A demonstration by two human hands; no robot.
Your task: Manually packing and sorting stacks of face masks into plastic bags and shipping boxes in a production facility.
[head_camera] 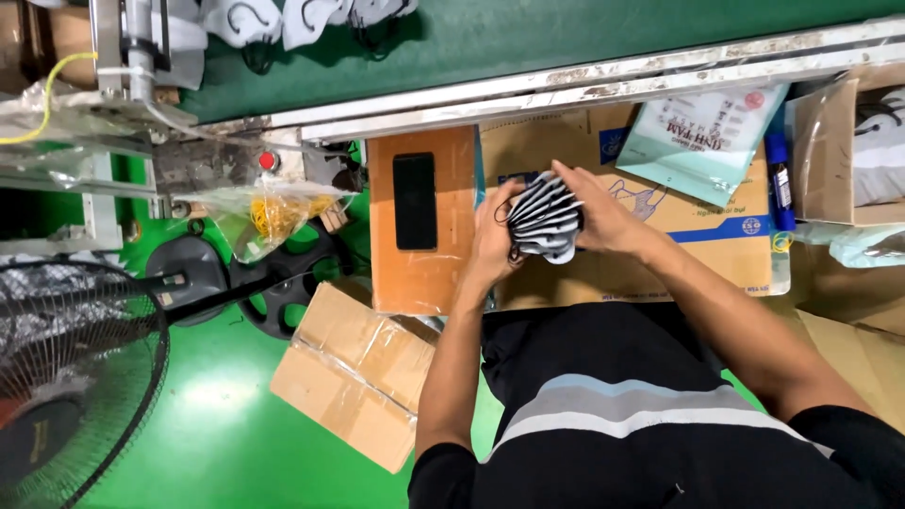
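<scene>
A stack of grey folded face masks (547, 221) with black ear loops is pressed between both my hands above a flattened cardboard sheet (660, 254). My left hand (494, 240) grips the stack's left side, where the loops hang. My right hand (599, 209) clamps the right side, fingers spread over the top edge. More masks (283, 19) lie on the green conveyor belt (528, 38) beyond.
A black phone (415, 200) rests on a brown board to the left. Mask pouches (702, 132) and a blue marker (779, 179) lie to the right. A bag of yellow rubber bands (269, 215), a taped carton (363, 372) and a floor fan (66, 377) stand on the left.
</scene>
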